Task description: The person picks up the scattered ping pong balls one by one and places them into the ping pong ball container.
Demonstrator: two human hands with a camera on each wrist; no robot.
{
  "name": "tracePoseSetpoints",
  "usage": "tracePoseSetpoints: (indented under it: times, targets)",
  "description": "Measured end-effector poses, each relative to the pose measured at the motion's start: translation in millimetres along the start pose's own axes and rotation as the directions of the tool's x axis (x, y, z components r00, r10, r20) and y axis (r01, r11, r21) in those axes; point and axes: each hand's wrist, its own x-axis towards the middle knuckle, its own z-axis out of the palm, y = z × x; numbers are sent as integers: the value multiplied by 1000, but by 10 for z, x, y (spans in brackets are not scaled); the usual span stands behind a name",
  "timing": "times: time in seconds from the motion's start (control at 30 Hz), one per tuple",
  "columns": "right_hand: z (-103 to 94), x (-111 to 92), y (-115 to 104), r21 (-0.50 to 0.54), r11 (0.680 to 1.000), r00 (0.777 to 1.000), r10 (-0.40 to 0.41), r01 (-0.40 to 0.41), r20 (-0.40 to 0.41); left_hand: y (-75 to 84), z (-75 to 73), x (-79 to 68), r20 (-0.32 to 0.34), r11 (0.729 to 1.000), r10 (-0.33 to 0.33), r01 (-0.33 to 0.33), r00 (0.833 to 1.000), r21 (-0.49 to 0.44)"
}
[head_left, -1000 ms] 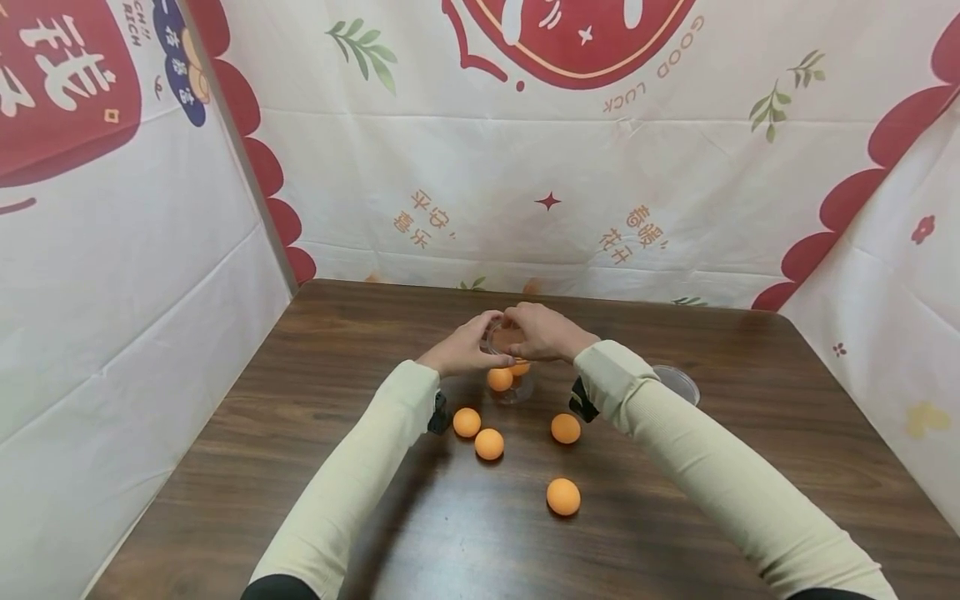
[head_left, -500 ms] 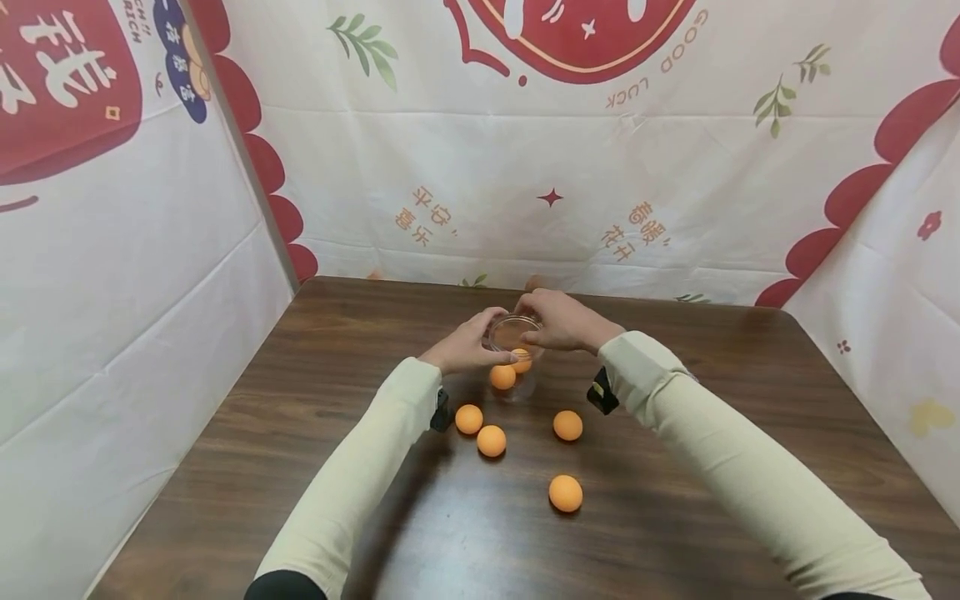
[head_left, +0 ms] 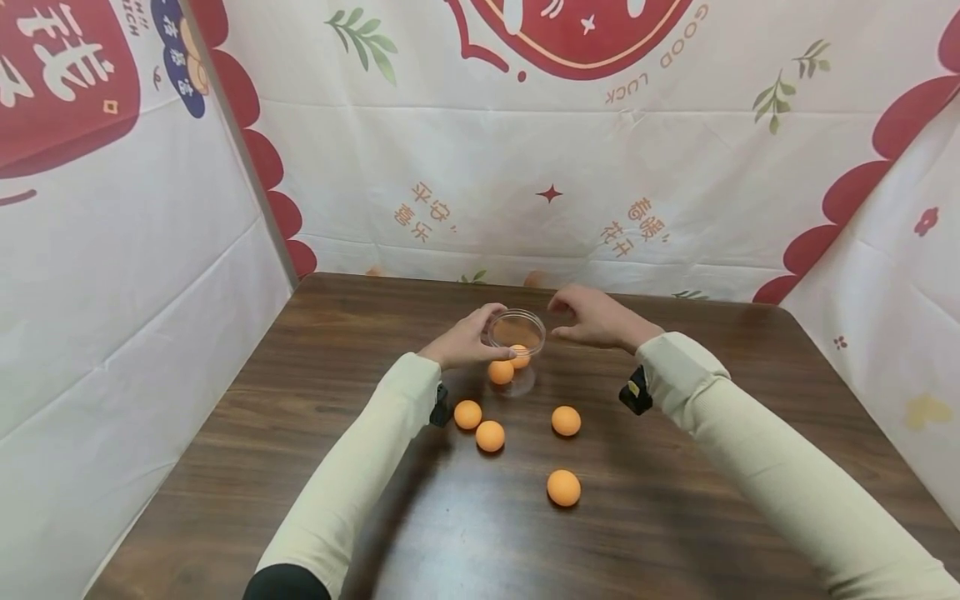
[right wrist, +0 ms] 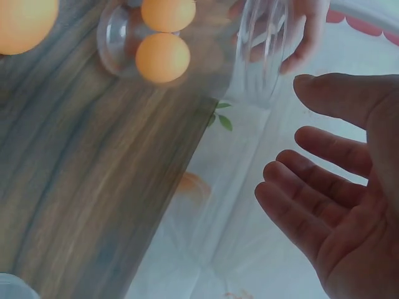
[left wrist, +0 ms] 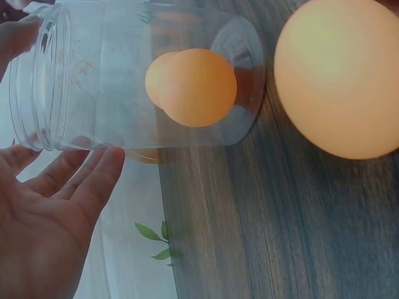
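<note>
Left hand (head_left: 467, 340) grips clear jar (left wrist: 109, 93), upright between both hands, two orange ping-pong balls (left wrist: 201, 88) inside; empty right hand (head_left: 600, 320) parted wide, not touching. Steady left hold should prevent tipping.

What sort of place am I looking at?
Probably a makeshift recording booth: printed cloth hangs on three sides of a wood-look table, and small black wrist-worn devices, perhaps cameras, are in view.

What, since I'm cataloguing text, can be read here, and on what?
"GOOD LUCK": back cloth.
"平安喜乐": back cloth, lower left.
"春暖花开": back cloth, lower right.
"RICH": left cloth; adjoining line cut off.
Red patch, blue patch, red disc: markings cut off or unclear.
Jar, balls: none visible.
</note>
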Motion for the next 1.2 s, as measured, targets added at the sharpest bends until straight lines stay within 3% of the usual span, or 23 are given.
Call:
tracePoseSetpoints:
  times: [0.2,0.63,1.2]
  targets:
    - [42,-166,101,14,999,999,37,-38,31,1,4,23,7,1000,-17,17,1000,1]
    - [307,-332,267,54,998,998,24,-26,54,-12,-7,15,14,1000,-17,17,1000,19]
    - [789,-474,118,124,992,984,-39,17,174,4,-19,-6,6,1000,-7,7,1000,29]
